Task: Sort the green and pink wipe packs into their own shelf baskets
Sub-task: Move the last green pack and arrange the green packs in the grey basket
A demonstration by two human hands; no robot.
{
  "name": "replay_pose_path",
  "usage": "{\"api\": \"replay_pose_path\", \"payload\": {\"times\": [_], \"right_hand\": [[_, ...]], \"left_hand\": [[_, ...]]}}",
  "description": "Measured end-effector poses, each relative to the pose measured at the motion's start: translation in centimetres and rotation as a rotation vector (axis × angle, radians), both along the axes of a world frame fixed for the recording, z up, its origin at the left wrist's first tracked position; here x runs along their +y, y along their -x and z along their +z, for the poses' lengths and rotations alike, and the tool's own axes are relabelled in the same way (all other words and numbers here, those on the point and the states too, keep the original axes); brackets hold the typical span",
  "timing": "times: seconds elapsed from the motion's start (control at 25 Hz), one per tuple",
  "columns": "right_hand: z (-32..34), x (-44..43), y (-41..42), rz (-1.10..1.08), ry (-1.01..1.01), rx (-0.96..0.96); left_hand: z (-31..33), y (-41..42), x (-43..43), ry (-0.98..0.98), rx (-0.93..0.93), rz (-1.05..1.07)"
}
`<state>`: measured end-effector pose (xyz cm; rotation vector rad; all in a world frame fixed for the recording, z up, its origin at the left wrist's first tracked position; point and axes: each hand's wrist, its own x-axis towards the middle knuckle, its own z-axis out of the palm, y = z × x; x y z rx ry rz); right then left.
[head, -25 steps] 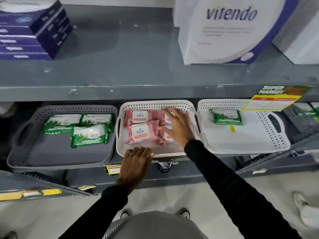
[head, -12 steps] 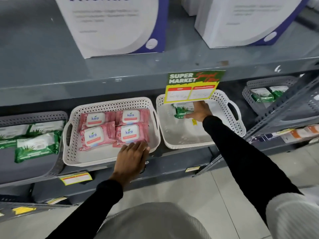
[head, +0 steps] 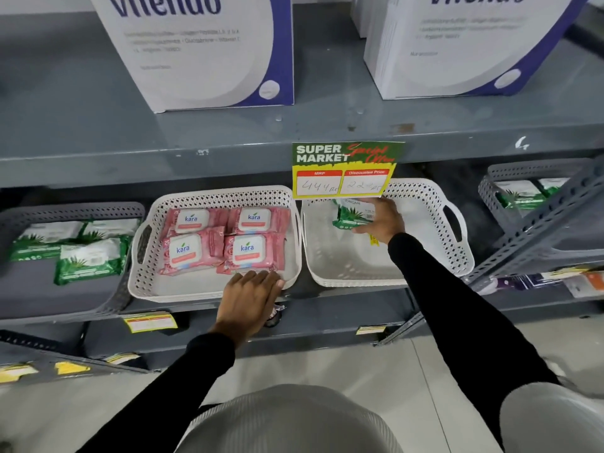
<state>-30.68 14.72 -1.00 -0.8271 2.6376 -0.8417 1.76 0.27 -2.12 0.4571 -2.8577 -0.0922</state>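
Note:
Several pink wipe packs (head: 225, 240) lie in the middle white basket (head: 147, 282). My left hand (head: 250, 299) rests flat on that basket's front rim. In the right white basket (head: 425, 204) lies one green wipe pack (head: 348, 214), and my right hand (head: 380, 220) is closed on its right end, partly under the price sign. Three green packs (head: 88, 259) sit in the grey basket (head: 39, 299) at the left.
A green and yellow price sign (head: 346, 170) hangs from the upper shelf edge over the right basket. Large white boxes (head: 202, 50) stand on the upper shelf. Another grey basket (head: 500, 178) with green packs sits far right behind a slanted metal strut (head: 536, 220).
My right hand left the pink packs and moved right onto the green pack in the right basket. The view swung right. My left hand stayed on the middle basket's rim.

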Motion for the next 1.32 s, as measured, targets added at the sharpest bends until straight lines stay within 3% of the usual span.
{"api": "replay_pose_path", "payload": {"times": [0.28,0.64,0.92,1.12,1.32], "right_hand": [[4.0,-4.8,-6.9,0.035,0.332,-0.035],[8.0,-20.9,-23.2,0.312,0.361,0.123],[7.4,-36.7,-39.3,0.509,0.217,0.26],[4.7,-44.9,-47.5,0.628,0.031,0.369],[1.3,-48.4,-49.9,0.678,-0.156,0.481]], "left_hand": [[0.8,-1.1,-2.4,-0.094,0.037,-0.043],[2.1,-13.9,-15.8,-0.083,0.202,0.151],[0.9,-28.6,-30.4,-0.001,0.297,0.398],[-0.3,-32.8,-34.7,0.008,0.224,0.316],[-0.1,-33.1,-33.9,-0.018,0.17,0.289]]}}
